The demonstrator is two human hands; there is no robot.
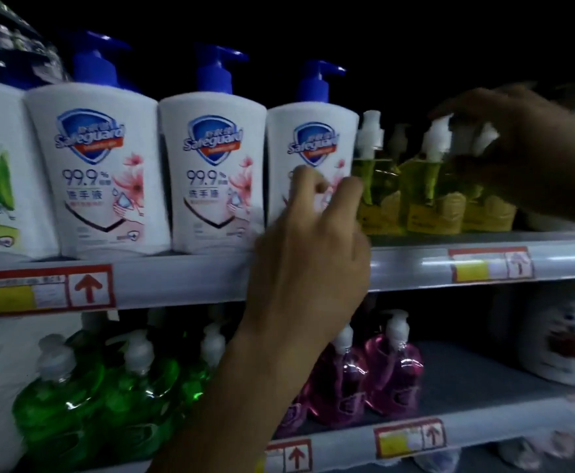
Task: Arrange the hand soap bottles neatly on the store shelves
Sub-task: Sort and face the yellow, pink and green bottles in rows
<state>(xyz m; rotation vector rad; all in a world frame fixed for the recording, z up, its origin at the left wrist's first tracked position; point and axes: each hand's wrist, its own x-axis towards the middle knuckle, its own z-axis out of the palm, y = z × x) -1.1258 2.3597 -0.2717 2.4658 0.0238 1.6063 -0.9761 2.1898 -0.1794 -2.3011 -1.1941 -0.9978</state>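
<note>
White soap bottle [311, 158] stands on the upper shelf [177, 278], bent fingers [301, 177] of the left hand [310, 254] touching its front, grip unclear. Farther right, the right hand [525, 148] seemingly pinches the pump of a yellow bottle [426, 196].

The white Safeguard bottles [211, 172] are wearing blue pumps, blue shields and pink flowers. The yellow bottles [422, 199] are carrying white pumps. Below, green bottles [74, 397] and magenta bottles [392, 377] are glinting; price tags [43, 290] are showing red arrows.

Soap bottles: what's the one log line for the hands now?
left hand: touches white bottle | right hand: grips yellow bottle top | place: upper shelf
</note>
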